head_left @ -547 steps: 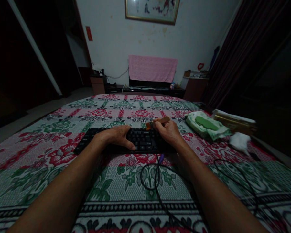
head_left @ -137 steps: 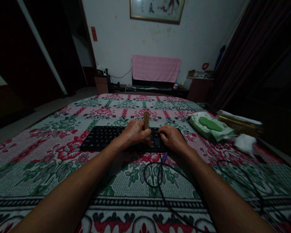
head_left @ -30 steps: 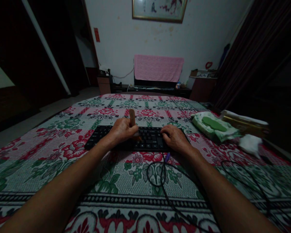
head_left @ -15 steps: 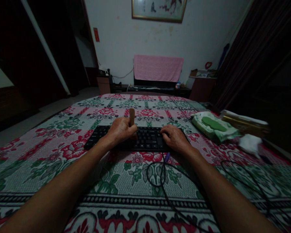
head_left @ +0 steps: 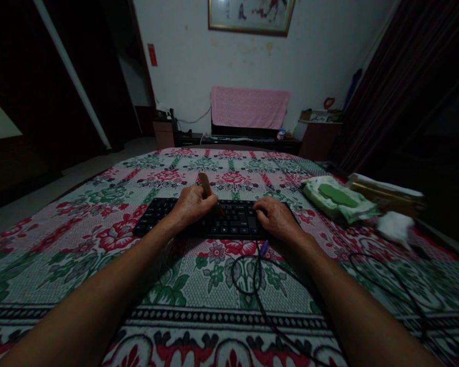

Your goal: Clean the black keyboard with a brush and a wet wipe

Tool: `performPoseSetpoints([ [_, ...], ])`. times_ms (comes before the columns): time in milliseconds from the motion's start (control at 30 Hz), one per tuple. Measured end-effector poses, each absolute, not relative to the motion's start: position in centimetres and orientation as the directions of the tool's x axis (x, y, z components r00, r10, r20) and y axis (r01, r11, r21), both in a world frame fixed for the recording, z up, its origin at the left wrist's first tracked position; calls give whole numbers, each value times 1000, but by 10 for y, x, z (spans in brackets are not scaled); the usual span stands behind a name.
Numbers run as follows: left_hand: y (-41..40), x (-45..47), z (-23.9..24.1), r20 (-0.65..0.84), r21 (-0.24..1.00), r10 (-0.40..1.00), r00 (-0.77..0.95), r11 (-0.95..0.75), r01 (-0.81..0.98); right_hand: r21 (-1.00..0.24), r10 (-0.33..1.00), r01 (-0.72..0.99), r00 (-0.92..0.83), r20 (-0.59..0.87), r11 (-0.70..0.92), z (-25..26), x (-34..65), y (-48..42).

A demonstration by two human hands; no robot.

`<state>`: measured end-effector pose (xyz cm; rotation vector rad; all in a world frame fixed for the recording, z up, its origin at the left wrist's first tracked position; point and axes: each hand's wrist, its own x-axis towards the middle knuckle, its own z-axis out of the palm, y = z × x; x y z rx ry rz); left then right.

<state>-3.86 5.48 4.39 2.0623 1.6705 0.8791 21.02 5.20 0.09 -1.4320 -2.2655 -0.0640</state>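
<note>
A black keyboard [head_left: 237,223] lies flat across the patterned cloth in front of me. My left hand [head_left: 194,202] is closed around a flat brown wooden stick-like tool [head_left: 205,184]. Its upper end leans left above my fist, and its lower end comes down at the middle keys, partly hidden by my fingers. Over the keyboard's right end, my right hand [head_left: 276,216] grips the edge with curled fingers and thumb. A black cable [head_left: 258,295] with a purple connector [head_left: 264,248] loops on the cloth between my forearms.
To the right lie a green-and-white wipes pack [head_left: 338,199], a gold box [head_left: 386,193] and a crumpled white tissue [head_left: 396,227]. A floral cloth [head_left: 110,265] covers the table. Beyond it, a pink towel [head_left: 250,107] hangs over a screen by the wall.
The brown tool has tilted: its top leans further left, and its lower end has shifted slightly right over the keys. My right hand and the keyboard stay in place.
</note>
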Motion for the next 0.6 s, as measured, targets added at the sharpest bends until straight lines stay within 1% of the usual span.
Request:
performPoseSetpoints([
  [67,54,-43,50,275,563,958,76,-225,795,-197,846,867,-356,397,457,1,211,52],
  [133,52,-43,54,301,542,953,45,-210,813,-196,846,869,-352,399,454,0,211,53],
  [267,49,-36,53,286,600,956,70,-235,764,-196,848,871,-350,398,451,2,210,51],
  [333,50,-35,51,274,598,956,106,-255,760,-201,850,870,-348,396,450,3,209,50],
  [400,52,-38,51,277,543,955,107,-247,803,-203,852,872,-345,393,446,4,209,50],
  [500,54,-45,56,315,451,947,61,-206,868,-204,852,871,-347,392,448,3,209,51],
  [533,54,-46,58,329,449,943,44,-198,872,-204,850,869,-349,394,451,2,210,51],
  [600,55,-46,59,333,499,943,19,-193,845,-201,847,867,-352,399,455,1,210,52],
])
